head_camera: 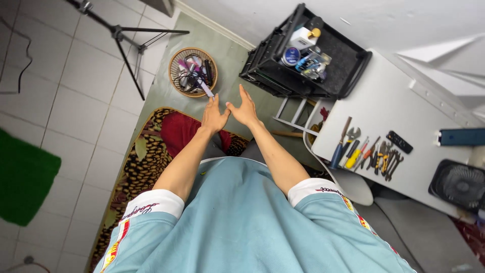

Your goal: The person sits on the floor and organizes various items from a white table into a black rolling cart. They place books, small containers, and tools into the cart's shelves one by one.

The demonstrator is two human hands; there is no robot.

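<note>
Here, from the head view, I log the round woven basket (pixel 192 72) of tangled cords and small tools on the grey-green floor mat. Just right of it, the left hand (pixel 213 116) is flat, fingers extended, holding nothing. The right hand (pixel 245 110) is likewise spread and empty, thumbs possibly touching. Further right stands the black plastic crate (pixel 348 71); hand tools (pixel 366 151) lie on the white table (pixel 404 106).

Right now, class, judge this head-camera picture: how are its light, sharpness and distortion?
In the head view, light is soft and even, with faint shadows; the left hand and right hand look sharp, empty and open; the wide lens bends the white table edge and tilts the tripod; the round basket stays readable, without glare.
</note>
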